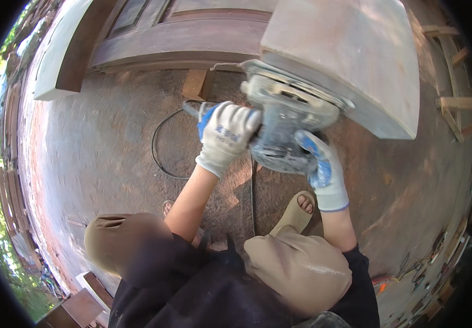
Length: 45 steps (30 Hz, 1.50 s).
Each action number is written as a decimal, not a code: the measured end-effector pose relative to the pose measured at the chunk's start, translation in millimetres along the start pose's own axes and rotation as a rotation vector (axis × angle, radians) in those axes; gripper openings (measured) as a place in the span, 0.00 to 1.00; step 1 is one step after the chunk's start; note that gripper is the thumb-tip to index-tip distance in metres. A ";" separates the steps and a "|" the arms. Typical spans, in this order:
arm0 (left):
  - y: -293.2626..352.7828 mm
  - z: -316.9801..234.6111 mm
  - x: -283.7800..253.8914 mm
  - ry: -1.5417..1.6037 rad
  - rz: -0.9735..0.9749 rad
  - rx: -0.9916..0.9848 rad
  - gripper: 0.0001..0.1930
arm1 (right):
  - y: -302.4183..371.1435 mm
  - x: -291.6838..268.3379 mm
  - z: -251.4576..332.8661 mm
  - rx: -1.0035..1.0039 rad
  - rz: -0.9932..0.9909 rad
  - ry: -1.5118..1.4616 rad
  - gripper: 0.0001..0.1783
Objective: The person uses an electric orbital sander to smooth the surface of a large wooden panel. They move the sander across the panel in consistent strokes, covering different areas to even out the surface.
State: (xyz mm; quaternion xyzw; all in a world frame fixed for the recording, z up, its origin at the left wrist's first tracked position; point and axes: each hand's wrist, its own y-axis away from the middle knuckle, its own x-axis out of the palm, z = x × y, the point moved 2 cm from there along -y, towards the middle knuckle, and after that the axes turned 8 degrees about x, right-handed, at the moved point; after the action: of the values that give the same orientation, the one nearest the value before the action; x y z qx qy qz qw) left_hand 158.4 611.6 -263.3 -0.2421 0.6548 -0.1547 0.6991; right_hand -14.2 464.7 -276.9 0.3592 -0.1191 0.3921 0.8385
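A dusty electric sander (288, 128) with a flat pad is held up against the near end of a thick wooden piece (350, 60), tilted along that edge. My left hand (226, 134), in a white and blue work glove, is closed around the handle on the sander's left side. On the right of its body, my right hand (324, 169), gloved alike, grips the housing with the thumb on top; its other fingers are mostly hidden. Pale dust coats the tool. A dark power cord (155, 150) loops on the floor to the left of the sander.
A panelled wooden door or frame (186, 38) lies beyond, with a small wood block (196, 83) under its near edge. Another thick wooden piece (55, 65) stands far left. Timber frames (457, 104) line the right side. My sandalled foot (298, 210) is below the sander.
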 end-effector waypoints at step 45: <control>27.5 63.1 -39.2 1.367 -0.562 -1.341 0.15 | -0.1 32.7 159.3 -0.811 -0.622 2.229 0.59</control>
State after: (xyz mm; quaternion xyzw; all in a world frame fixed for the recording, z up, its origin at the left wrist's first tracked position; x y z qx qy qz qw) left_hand 214.4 664.1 -243.7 -0.5920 0.7874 -0.0190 -0.1711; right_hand 20.7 372.5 -147.5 -0.4467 0.6406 0.2027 0.5907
